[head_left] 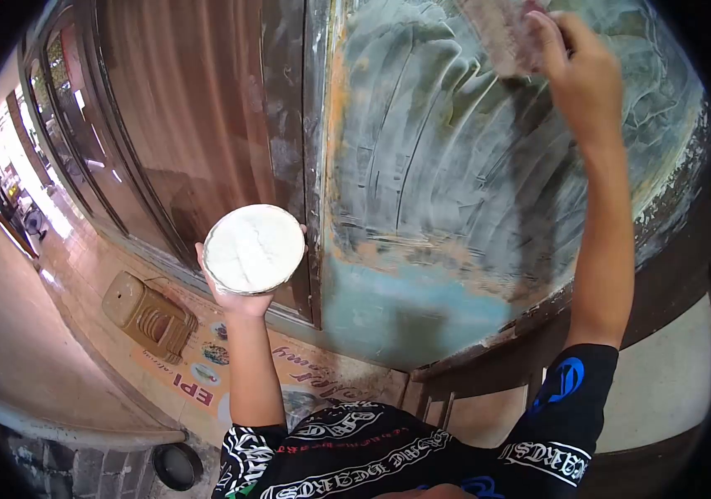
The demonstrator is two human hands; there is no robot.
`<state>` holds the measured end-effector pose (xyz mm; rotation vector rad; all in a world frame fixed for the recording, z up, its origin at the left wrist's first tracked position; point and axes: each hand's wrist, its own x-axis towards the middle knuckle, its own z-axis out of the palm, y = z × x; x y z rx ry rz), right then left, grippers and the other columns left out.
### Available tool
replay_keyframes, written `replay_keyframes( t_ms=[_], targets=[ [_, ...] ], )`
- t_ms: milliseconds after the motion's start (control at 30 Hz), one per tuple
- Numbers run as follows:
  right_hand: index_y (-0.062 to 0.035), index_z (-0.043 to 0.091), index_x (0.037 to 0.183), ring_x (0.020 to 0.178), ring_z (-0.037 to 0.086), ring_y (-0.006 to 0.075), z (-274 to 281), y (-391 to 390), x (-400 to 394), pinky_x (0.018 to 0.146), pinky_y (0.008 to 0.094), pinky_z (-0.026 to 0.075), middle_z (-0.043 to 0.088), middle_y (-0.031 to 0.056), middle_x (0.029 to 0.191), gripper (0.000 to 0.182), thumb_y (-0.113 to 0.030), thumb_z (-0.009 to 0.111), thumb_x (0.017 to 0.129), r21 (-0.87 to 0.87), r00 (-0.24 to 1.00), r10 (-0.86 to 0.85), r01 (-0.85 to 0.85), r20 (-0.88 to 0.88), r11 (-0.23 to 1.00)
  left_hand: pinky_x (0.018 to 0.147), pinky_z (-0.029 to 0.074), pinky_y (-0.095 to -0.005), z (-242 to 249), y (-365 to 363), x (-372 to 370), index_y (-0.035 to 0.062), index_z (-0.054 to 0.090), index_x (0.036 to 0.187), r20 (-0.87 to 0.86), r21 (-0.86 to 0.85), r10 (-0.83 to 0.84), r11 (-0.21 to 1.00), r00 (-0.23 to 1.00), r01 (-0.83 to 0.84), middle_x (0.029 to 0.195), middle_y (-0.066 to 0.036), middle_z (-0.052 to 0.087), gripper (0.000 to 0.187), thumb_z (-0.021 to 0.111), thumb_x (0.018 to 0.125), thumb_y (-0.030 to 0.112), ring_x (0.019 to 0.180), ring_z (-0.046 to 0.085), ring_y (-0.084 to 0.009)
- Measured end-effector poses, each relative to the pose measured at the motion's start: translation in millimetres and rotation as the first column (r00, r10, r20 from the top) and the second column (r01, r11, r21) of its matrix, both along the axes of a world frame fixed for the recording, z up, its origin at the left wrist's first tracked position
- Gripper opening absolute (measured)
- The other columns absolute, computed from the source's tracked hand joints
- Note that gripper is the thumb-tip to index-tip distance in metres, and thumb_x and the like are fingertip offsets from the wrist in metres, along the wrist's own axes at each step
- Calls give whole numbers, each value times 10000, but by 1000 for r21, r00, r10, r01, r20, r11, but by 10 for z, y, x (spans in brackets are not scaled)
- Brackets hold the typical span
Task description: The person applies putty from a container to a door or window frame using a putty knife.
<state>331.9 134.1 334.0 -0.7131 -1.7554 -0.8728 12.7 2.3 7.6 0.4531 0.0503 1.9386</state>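
Observation:
My left hand [247, 301] holds a round, shallow container [254, 249] filled with a white, paste-like material, its fingers wrapped round the rim from below. High at the upper right, my right hand [584, 75] grips a flat, whitish, smeared spreading tool [501, 37], its edge at the panel. Grey-white streaks cover much of the greenish panel [422, 158], with curved ridges near the tool. Lower down, a smoother pale blue-green part [405, 308] shows. An orange-brown strip runs down the panel's left edge.
A brown plastic stool [148, 316] stands on a printed banner [197, 378] at the lower left. Dark-framed glass doors [181, 108] are left of the panel. A black round pan [177, 466] lies near grey blocks. A wooden frame [447, 407] stands below the panel.

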Motion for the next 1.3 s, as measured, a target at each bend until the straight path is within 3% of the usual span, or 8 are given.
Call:
replay_keyframes(
  t_ms=[133,333,667,833,933,1033,1200,1300],
  targets=[
    [-130,653,896,711,669,302,-489,-34,-75,608,411,527,679,83,833,278,-404,623,933,-53,951,300,-296,82,954,1128,344,-589,52,-41,29,71,433,1455,17,-18,26,1000,1000,-25,1501,-168,436,817,425,923,691,1353,430,-414],
    [-107,581,819,666,652,261,-2535,72,-460,528,412,492,602,72,766,205,-290,605,907,-339,609,241,49,756,939,1120,363,-577,54,-61,109,78,438,1453,57,-93,87,992,995,-81,1496,-153,447,814,427,922,695,1345,441,-406],
    [-127,712,1060,799,688,322,161,140,-65,668,402,528,717,87,982,313,-396,578,971,-60,998,-58,58,12,996,1123,354,-585,78,-81,75,70,431,1456,44,-12,61,998,997,-61,1503,-163,436,818,416,925,692,1350,435,-411],
    [-107,709,1007,776,675,311,-457,-72,-136,630,368,512,712,90,927,215,-303,640,949,-2,939,261,-268,222,964,1132,345,-585,128,-90,92,63,417,1461,-8,7,51,999,999,-51,1505,-171,430,835,414,920,699,1358,424,-421],
    [-103,619,831,694,660,274,-1741,-165,-408,563,429,494,610,86,755,239,-320,609,931,-436,793,189,106,580,894,1128,353,-576,122,-76,127,71,425,1458,3,-22,62,998,998,-62,1499,-167,438,834,417,916,705,1354,429,-416],
    [-103,576,813,651,665,263,-2643,35,-331,527,443,493,619,76,745,170,-259,608,872,-275,564,182,83,805,958,1107,384,-558,45,-50,139,84,471,1428,22,-72,64,995,998,-62,1474,-140,473,809,420,917,710,1315,475,-387],
    [-101,584,838,678,655,308,-1264,230,-228,561,450,506,636,98,801,263,-342,600,943,-247,869,-107,253,483,936,1096,403,-544,-6,21,105,90,493,1413,46,-96,82,992,996,-77,1445,-120,510,770,413,935,689,1302,498,-361],
    [-63,653,904,693,646,332,-311,140,139,593,414,486,656,127,789,266,-317,611,971,49,996,38,-42,78,998,1110,392,-541,17,69,69,77,482,1422,27,-37,72,997,997,-71,1457,-128,499,765,398,947,672,1313,491,-367]
  ],
)
